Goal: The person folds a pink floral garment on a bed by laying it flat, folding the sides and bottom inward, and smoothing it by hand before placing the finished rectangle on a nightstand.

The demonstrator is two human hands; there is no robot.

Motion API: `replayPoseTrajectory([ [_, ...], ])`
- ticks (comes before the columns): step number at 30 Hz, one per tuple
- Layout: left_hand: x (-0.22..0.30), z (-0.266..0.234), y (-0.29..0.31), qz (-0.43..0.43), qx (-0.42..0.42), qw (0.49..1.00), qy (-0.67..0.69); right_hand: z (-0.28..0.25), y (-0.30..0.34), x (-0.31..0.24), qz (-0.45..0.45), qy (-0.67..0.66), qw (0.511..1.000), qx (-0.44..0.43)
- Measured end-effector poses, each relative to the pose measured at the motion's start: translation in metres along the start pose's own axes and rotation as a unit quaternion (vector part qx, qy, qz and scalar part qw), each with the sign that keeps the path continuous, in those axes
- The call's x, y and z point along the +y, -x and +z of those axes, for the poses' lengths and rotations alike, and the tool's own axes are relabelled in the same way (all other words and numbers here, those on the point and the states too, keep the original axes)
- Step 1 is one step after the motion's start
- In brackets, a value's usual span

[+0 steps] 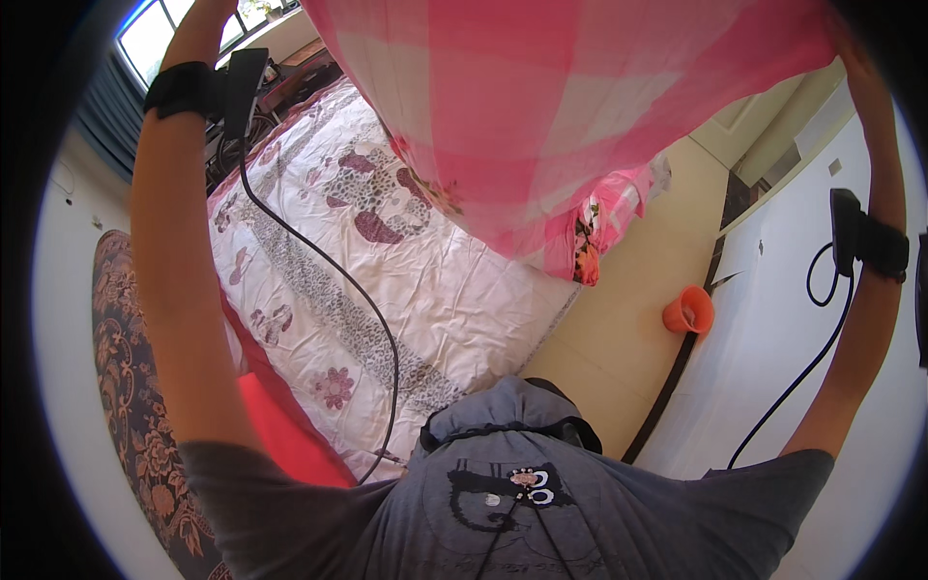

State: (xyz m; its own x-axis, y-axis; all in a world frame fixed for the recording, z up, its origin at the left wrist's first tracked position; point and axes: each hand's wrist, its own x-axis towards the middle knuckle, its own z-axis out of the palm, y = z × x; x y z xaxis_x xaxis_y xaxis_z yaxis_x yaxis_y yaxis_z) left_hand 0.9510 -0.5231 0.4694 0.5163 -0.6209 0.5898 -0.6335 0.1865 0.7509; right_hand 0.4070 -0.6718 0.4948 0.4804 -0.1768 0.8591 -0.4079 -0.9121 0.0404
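A large pink-and-white checked sheet (541, 106) hangs raised in front of me, spread wide between my lifted arms. Its lower part drapes onto the bed (464, 280), where a bunched fold shows a floral patch (587, 246). At the upper right, my right hand (848, 46) is closed at the sheet's edge; its fingers are dim near the picture's rim. My left arm reaches up past the top edge at the upper left, so that hand is out of the picture, and whether it grips the sheet is hidden.
The bed has a white cover with purple flowers and leopard-print bands. An orange bin (688, 310) stands on the tiled floor (590, 367) by the white wall at right. A dark patterned headboard (145, 387) is at left. Black cables (372, 300) run from both wrist straps.
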Motion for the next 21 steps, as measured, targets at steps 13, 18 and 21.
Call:
replayPoseTrajectory([
  [13, -0.196, -0.173, 0.181, -0.108, 0.086, 0.979, 0.150, 0.196, 0.193, -0.337, -0.109, -0.647, 0.573, -0.491],
  [18, -0.255, -0.417, 0.351, -0.256, 0.258, 0.932, -0.005, 0.237, 0.172, -0.441, 0.036, -0.786, 0.329, -0.523],
  [21, -0.275, -0.548, 0.470, -0.352, 0.311, 0.879, -0.076, 0.260, 0.185, -0.513, -0.060, -0.845, 0.334, -0.414],
])
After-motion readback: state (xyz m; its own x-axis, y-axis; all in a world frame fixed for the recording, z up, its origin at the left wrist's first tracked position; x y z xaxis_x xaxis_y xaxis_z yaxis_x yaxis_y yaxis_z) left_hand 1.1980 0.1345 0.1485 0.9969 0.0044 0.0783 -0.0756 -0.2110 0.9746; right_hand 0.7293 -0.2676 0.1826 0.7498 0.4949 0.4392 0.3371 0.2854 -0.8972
